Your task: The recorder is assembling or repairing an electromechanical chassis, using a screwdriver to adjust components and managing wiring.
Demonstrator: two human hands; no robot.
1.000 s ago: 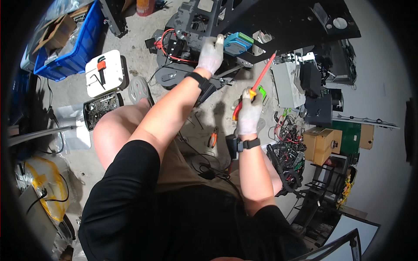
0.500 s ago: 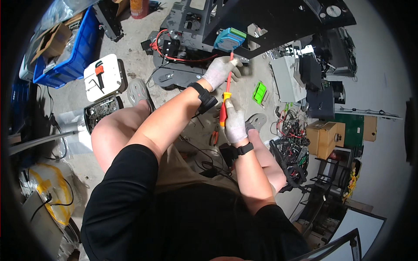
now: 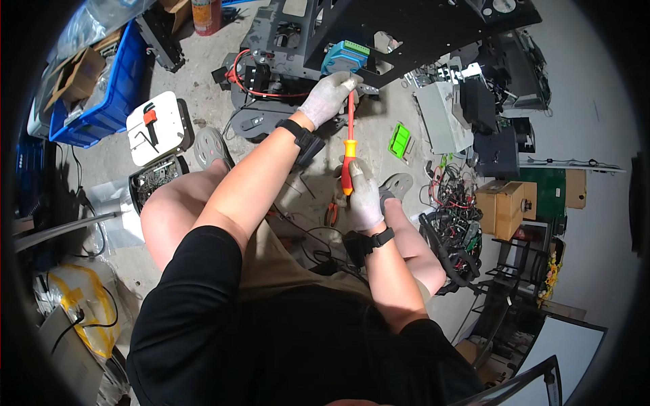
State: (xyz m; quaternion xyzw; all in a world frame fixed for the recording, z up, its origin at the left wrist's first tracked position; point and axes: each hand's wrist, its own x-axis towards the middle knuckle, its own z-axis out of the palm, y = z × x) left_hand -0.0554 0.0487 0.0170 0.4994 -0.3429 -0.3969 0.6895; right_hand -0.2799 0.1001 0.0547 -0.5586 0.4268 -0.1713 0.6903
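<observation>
While our right hand (image 3: 366,193) wraps its fingers around the screwdriver (image 3: 349,147), our left hand (image 3: 328,99) bunches its fingers over the tip, hiding it; whether they pinch it, we cannot tell. Between our hands, the long axis runs away from our body toward the blue module (image 3: 344,59). Leftward, a black tray (image 3: 133,192) holds metal parts (image 3: 154,179), and a blue tub (image 3: 116,105) a cardboard box (image 3: 80,78); rightward lies a green tray (image 3: 401,141).

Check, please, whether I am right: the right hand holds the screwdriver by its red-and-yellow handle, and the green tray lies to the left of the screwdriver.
Not quite: the green tray lies to the right of the screwdriver, as the head view shows. The right hand does hold it by its red-and-yellow handle.
</observation>
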